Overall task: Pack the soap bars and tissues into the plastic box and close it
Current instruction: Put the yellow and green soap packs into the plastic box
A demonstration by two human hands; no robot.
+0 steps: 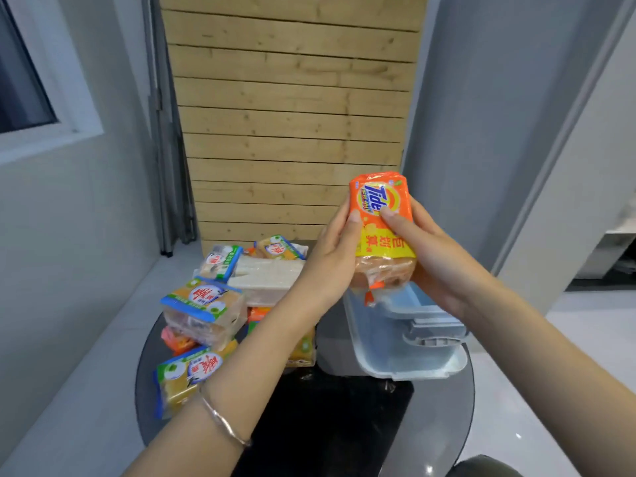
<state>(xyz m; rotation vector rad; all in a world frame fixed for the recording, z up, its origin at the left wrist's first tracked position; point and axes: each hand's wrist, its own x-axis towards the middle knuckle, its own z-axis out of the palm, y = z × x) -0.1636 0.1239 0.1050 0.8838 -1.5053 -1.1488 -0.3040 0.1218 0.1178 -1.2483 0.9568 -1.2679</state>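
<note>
"tide" reads on the orange soap pack.

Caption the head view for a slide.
Left hand and right hand hold an orange Tide soap pack above the plastic box, beside piled packs.

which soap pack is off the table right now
The orange Tide pack, gripped by the left hand and right hand above the plastic box. The blue-and-green labelled packs all lie piled on the round table.

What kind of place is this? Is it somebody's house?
Probably a room in a home, though I can't be sure: there's a window in a white wall, and a small round table piled with soap packs beside a plastic box.
</note>
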